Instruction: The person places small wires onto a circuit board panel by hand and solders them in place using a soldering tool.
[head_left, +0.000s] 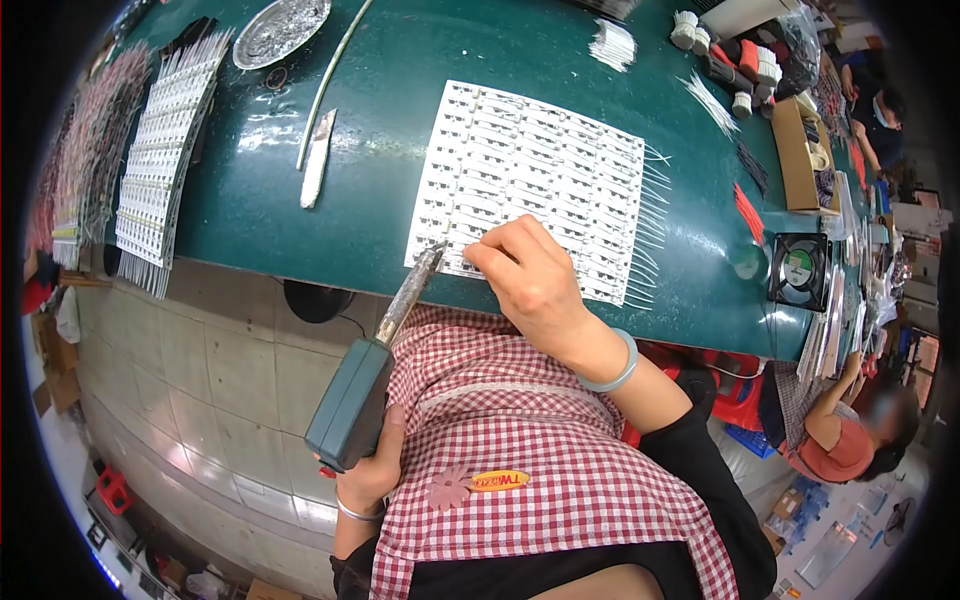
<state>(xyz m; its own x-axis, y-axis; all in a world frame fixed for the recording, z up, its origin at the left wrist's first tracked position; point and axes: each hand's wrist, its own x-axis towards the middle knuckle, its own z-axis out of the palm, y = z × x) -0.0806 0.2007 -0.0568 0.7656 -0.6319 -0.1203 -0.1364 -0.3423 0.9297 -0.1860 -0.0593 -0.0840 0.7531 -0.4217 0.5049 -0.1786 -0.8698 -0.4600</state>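
My left hand (372,468) is wrapped round the green handle of a soldering gun (350,405). The metal tip of the gun points up and touches or nearly touches the lower left part of a white sheet of small circuit boards (535,185). Many thin white wires stick out from the sheet's right edge. Over the sheet's lower edge is my right hand (530,285), fingers curled and thumb and forefinger pinched just right of the tip. Whatever the pinch holds is too small to make out.
Wired board sheets (168,160) hang over the green table's (380,200) left edge. A metal dish (281,32) and a white-coated strip (318,160) lie behind. On the right are wire bundles (748,212), a cardboard box (795,160) and a fan (798,270). Two people are at the right.
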